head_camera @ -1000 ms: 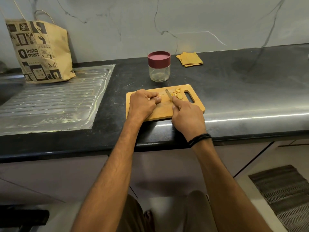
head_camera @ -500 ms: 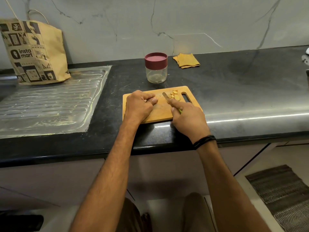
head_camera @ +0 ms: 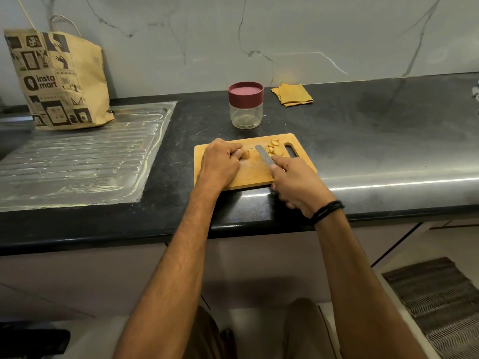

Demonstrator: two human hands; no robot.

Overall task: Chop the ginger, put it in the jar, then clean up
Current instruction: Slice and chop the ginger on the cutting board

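The dark table [head_camera: 363,151] carries a wooden board [head_camera: 248,177] directly under both hands, close to the front edge, probably for easy reach. A jar [head_camera: 245,110], lid on, waits just beyond the hands for the pieces. The right hand [head_camera: 295,185] is wrapped round the knife [head_camera: 263,155]. The left hand [head_camera: 220,161] curls its fingers over the ginger lump [head_camera: 245,154], pinning it down, fingertips likely tucked clear of the blade. Cut slices [head_camera: 274,150] lie beyond the right hand, pushed aside.
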